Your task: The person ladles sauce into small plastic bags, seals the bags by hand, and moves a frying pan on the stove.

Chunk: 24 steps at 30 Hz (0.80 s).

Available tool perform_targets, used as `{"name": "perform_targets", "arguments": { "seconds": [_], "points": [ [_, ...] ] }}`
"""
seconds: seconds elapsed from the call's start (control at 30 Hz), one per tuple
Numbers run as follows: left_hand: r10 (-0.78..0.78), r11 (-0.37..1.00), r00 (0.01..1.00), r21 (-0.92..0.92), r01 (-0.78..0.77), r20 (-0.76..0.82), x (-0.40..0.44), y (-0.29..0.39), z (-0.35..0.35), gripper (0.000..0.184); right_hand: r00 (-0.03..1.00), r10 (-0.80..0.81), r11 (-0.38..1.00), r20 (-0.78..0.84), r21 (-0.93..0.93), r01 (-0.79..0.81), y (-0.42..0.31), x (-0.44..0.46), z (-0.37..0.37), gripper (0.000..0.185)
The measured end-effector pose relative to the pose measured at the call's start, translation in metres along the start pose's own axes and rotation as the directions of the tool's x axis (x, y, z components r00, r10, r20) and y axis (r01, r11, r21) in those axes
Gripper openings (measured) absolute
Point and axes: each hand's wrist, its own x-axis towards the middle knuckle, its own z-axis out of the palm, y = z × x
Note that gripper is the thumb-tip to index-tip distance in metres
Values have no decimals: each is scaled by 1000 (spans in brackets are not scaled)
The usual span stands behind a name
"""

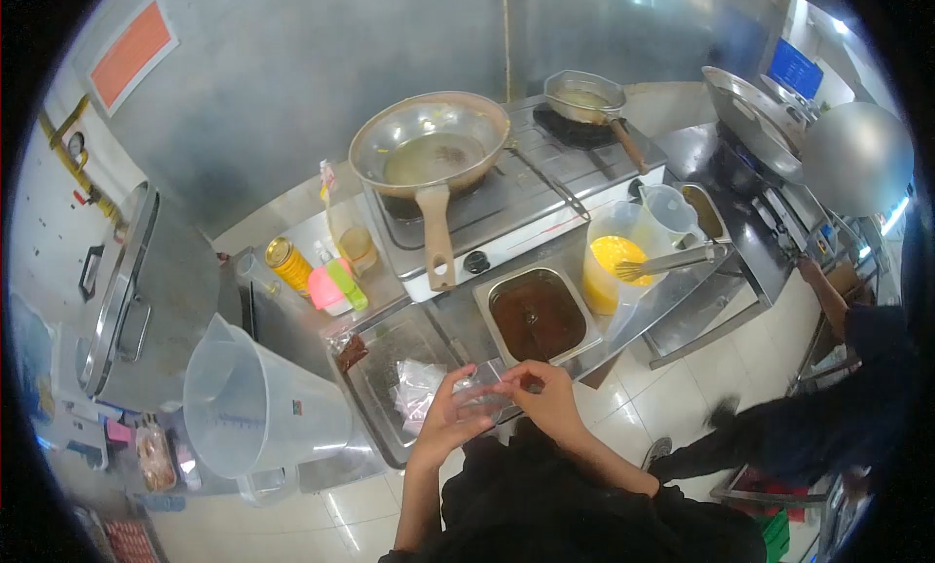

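My left hand [452,413] is curled around a small clear plastic item [479,395]; whether it is a bag or a cup I cannot tell. At its right side, the fingers of my right hand [547,397] are pinched together by its edge. Just beyond my hands sits a square steel pan [483,292] with dark brown liquid [536,315] in it. Left of my left hand, thin clear plastic bags [419,383] lie on a metal tray [375,373], with a small brown packet [349,351] at the tray's corner.
A frying pan [429,139] with oil and a smaller pan [582,97] stand on the stove [545,198]. Right of the steel pan is a jug of yellow liquid [606,271] with a whisk [672,261]. A large clear jug [268,407] stands left; another person [857,368] is at right.
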Motion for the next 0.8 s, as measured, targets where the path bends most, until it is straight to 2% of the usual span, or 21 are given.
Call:
{"name": "perform_targets", "arguments": {
  "seconds": [0.03, 0.07, 0.1, 0.17, 0.2, 0.23, 0.27, 0.33, 0.4, 0.43, 0.5, 0.53, 0.57, 0.63, 0.67, 0.7, 0.77, 0.8],
  "points": [
    [-35, 990, 999, 137, 36, -8, -2, 5, 5, 59, 999, 23, 1000, -22, -1, -23, -1, -2, -4, 13],
    [-16, 986, 999, 163, 25, -52, -3, 9, 11, 35, 999, 24, 1000, -38, -1, -24, -2, -3, -7, 13],
    [-21, 986, 999, 165, 28, -39, -1, 4, 9, 35, 999, 50, 999, -16, -4, -50, -3, -5, -10, 13],
    [96, 973, 973, 226, -47, -211, 4, -5, 3, 20, 997, 74, 997, -6, -8, -74, -8, -7, -18, 14],
    [103, 966, 970, 253, -45, -221, 5, 2, 5, 12, 989, 130, 990, 67, 46, -133, -12, -8, -21, 15],
    [102, 966, 972, 255, -46, -211, 8, 3, 5, 12, 973, 180, 976, 143, 96, -194, -14, -8, -24, 15],
    [134, 956, 970, 284, -73, -203, 9, 4, 5, 13, 975, 179, 977, 134, 97, -192, -13, -9, -26, 15],
    [168, 944, 968, 315, -103, -188, 12, 2, 4, 14, 911, 318, 921, 262, 144, -363, -9, -11, -29, 17],
    [235, 886, 955, 443, -132, -184, 17, 0, 3, 19, 909, 307, 918, 282, 163, -361, -9, -13, -30, 16],
    [243, 884, 954, 446, -142, -177, 21, 2, 6, 19, 904, 297, 915, 307, 180, -362, -11, -13, -30, 16],
    [587, 509, 787, 842, -177, -190, 24, 5, 22, 34, 932, 270, 940, 241, 141, -309, -14, -15, -27, 14],
    [602, 525, 732, 849, -63, -318, 21, 3, 32, 42, 978, 161, 981, 135, 85, -173, -10, -15, -25, 14],
    [606, 525, 730, 848, -68, -317, 16, 3, 35, 42, 999, 37, 999, 37, 14, -38, -8, -15, -24, 15],
    [525, 592, 813, 795, -135, -253, 7, 7, 43, 41, 1000, 17, 999, -8, -51, -17, -16, -15, -24, 14],
    [465, 700, 866, 675, -234, -183, 5, 10, 50, 36, 1000, -22, 996, 17, -85, 24, -15, -16, -25, 13],
    [466, 704, 864, 671, -232, -189, 4, 13, 56, 36, 997, -56, 991, 46, -116, 61, -15, -17, -26, 13],
    [230, 836, 941, 546, -60, -249, 3, 17, 63, 22, 999, -31, 994, 18, -101, 33, -23, -19, -25, 13],
    [236, 836, 939, 546, -64, -252, 3, 18, 64, 22, 999, -37, 995, 7, -90, 38, -21, -19, -25, 13]
  ]
}}
